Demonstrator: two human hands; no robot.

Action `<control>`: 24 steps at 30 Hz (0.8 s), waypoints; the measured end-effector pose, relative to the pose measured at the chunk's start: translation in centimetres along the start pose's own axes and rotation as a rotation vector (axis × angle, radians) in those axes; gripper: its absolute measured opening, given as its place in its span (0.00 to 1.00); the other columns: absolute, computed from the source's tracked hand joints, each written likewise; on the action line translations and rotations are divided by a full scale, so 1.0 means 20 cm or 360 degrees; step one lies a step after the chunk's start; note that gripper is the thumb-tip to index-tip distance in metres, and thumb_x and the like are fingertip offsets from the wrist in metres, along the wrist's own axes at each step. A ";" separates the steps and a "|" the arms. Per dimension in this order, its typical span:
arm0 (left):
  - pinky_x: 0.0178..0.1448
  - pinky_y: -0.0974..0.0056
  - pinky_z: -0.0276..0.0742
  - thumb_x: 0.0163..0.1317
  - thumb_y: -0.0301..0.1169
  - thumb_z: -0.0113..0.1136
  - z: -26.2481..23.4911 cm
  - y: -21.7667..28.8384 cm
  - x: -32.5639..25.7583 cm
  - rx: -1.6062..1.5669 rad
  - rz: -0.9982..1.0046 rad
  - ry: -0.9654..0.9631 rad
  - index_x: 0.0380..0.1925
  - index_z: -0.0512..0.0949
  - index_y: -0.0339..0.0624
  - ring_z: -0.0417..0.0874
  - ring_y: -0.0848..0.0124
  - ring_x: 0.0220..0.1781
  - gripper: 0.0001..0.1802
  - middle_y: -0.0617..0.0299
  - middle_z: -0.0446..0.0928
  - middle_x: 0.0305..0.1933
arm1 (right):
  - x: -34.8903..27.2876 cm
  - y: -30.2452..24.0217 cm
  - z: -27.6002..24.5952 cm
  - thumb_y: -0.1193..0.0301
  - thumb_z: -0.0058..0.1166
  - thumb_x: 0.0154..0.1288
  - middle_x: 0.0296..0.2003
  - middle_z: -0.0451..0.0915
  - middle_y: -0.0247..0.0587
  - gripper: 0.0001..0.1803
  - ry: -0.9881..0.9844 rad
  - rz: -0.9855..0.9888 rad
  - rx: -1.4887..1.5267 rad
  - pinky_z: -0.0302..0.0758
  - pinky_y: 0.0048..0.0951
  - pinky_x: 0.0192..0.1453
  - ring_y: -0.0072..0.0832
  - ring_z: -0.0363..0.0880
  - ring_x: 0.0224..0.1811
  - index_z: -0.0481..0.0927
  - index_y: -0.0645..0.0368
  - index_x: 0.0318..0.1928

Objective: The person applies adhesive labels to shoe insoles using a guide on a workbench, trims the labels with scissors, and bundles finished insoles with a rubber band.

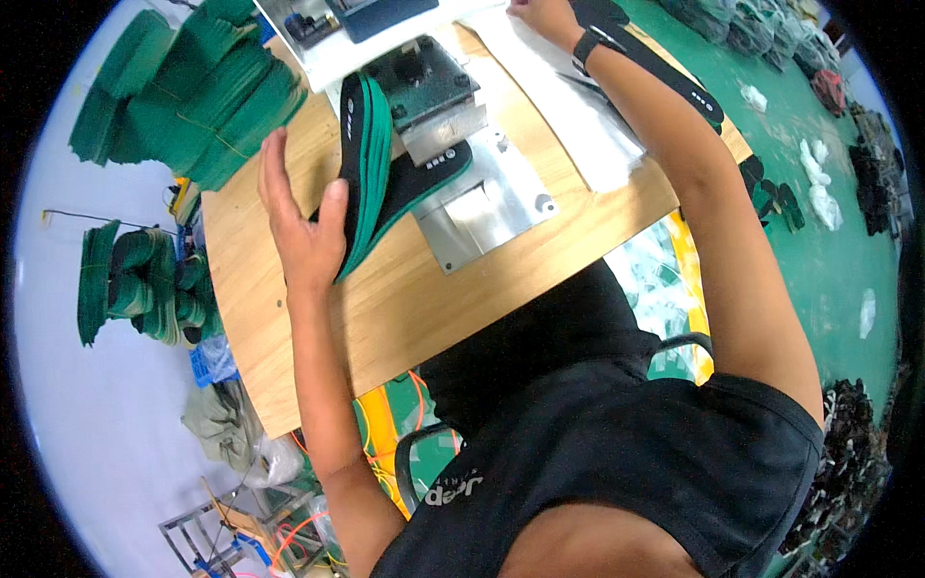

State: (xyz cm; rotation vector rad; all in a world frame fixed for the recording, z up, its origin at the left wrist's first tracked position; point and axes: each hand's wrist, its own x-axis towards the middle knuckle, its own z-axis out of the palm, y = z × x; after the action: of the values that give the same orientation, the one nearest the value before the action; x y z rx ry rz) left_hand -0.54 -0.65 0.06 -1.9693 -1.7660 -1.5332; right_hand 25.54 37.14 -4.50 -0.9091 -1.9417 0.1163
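Left hand (301, 220): fingers spread, thumb pressed against a stack of green-edged black insoles (364, 169) standing on edge on the wooden table (424, 299). One insole (424, 183) lies flat under the press head (424, 82). Right hand (544, 17) rests near the table's far edge, grip not discernible.
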 end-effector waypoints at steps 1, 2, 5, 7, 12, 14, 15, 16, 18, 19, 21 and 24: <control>0.74 0.55 0.49 0.57 0.35 0.57 -0.02 -0.01 -0.01 0.0031 0.0039 0.0091 0.66 0.58 0.35 0.58 0.54 0.72 0.37 0.45 0.60 0.68 | -0.01 0.00 -0.01 0.66 0.58 0.50 0.26 0.79 0.54 0.10 -0.0058 -0.0044 -0.0068 0.74 0.44 0.38 0.49 0.78 0.31 0.82 0.62 0.26; 0.74 0.55 0.49 0.58 0.34 0.56 -0.03 -0.02 0.00 0.0051 0.0091 0.0180 0.65 0.58 0.34 0.59 0.54 0.71 0.36 0.45 0.60 0.68 | 0.00 0.04 0.00 0.67 0.57 0.50 0.26 0.79 0.54 0.10 0.0008 -0.0085 -0.0137 0.74 0.45 0.37 0.49 0.78 0.31 0.81 0.62 0.25; 0.74 0.55 0.47 0.61 0.31 0.50 -0.08 0.05 0.01 -0.0142 0.0061 0.0428 0.64 0.58 0.32 0.59 0.56 0.71 0.31 0.45 0.61 0.67 | -0.01 0.10 0.00 0.68 0.54 0.53 0.26 0.78 0.54 0.09 0.0133 -0.0109 -0.0341 0.72 0.47 0.36 0.51 0.78 0.31 0.80 0.62 0.24; 0.72 0.54 0.55 0.64 0.28 0.45 -0.11 0.11 -0.01 -0.0201 0.0079 0.0575 0.62 0.59 0.30 0.62 0.58 0.69 0.26 0.45 0.63 0.65 | -0.02 0.01 -0.05 0.68 0.54 0.53 0.25 0.78 0.54 0.10 0.0109 -0.0049 -0.0152 0.72 0.46 0.37 0.52 0.77 0.31 0.80 0.63 0.24; 0.56 0.56 0.75 0.65 0.27 0.45 -0.01 0.28 -0.11 -0.0485 0.0159 0.0523 0.59 0.62 0.30 0.74 0.58 0.58 0.22 0.44 0.70 0.56 | 0.03 -0.14 -0.29 0.70 0.53 0.58 0.27 0.77 0.54 0.09 0.0360 -0.0345 0.0079 0.71 0.44 0.38 0.51 0.75 0.33 0.78 0.64 0.28; 0.53 0.56 0.78 0.66 0.26 0.42 0.07 0.38 -0.12 -0.0632 0.0113 0.0346 0.58 0.64 0.29 0.75 0.60 0.54 0.21 0.45 0.72 0.52 | 0.06 -0.18 -0.40 0.71 0.53 0.59 0.28 0.76 0.54 0.08 0.0439 -0.0360 0.0124 0.71 0.43 0.38 0.49 0.75 0.33 0.78 0.64 0.30; 0.49 0.58 0.80 0.66 0.25 0.43 0.12 0.44 -0.11 -0.0702 0.0061 0.0292 0.58 0.64 0.30 0.77 0.62 0.50 0.20 0.46 0.73 0.48 | 0.06 -0.24 -0.44 0.72 0.52 0.60 0.29 0.75 0.54 0.07 0.0500 -0.0519 0.0153 0.71 0.42 0.38 0.47 0.75 0.34 0.76 0.65 0.32; 0.49 0.61 0.78 0.65 0.25 0.44 0.16 0.46 -0.11 -0.0802 0.0024 0.0271 0.56 0.67 0.30 0.77 0.64 0.49 0.19 0.48 0.74 0.48 | 0.03 -0.36 -0.48 0.72 0.53 0.60 0.28 0.75 0.53 0.07 0.0426 -0.0519 0.0229 0.71 0.41 0.38 0.47 0.75 0.33 0.76 0.65 0.31; 0.53 0.62 0.75 0.67 0.30 0.45 0.25 0.53 -0.09 -0.0751 -0.0022 0.0127 0.53 0.71 0.30 0.75 0.64 0.51 0.19 0.49 0.73 0.49 | -0.07 -0.63 -0.64 0.72 0.53 0.60 0.27 0.76 0.52 0.07 0.0289 -0.0637 0.0265 0.72 0.36 0.36 0.46 0.75 0.31 0.78 0.64 0.31; 0.56 0.61 0.71 0.64 0.33 0.48 0.29 0.56 -0.08 -0.0730 0.0021 0.0034 0.50 0.74 0.32 0.73 0.64 0.53 0.19 0.50 0.71 0.51 | -0.17 -0.79 -0.69 0.72 0.54 0.60 0.28 0.79 0.49 0.07 0.0398 -0.0756 0.0385 0.73 0.35 0.33 0.40 0.78 0.28 0.80 0.65 0.33; 0.62 0.57 0.62 0.59 0.44 0.51 0.33 0.61 -0.06 -0.0553 0.0166 -0.0136 0.47 0.77 0.35 0.68 0.59 0.57 0.24 0.49 0.68 0.53 | -0.40 -0.99 -0.80 0.68 0.56 0.62 0.29 0.78 0.40 0.06 0.0157 -0.1070 0.0386 0.74 0.32 0.31 0.36 0.78 0.28 0.80 0.56 0.36; 0.61 0.55 0.61 0.56 0.58 0.46 0.41 0.57 -0.16 -0.0812 0.0230 -0.0320 0.46 0.77 0.32 0.68 0.57 0.55 0.37 0.48 0.70 0.51 | -0.75 -1.22 -0.99 0.70 0.52 0.59 0.30 0.76 0.37 0.06 -0.0390 -0.1159 0.0561 0.75 0.34 0.32 0.35 0.78 0.29 0.76 0.56 0.37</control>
State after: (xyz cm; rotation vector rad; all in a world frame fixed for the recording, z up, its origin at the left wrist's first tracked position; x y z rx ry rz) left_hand 13.79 -1.45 -0.15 -2.4914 -1.3383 -1.9384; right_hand 31.93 4.60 5.88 0.0717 -2.2671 0.1376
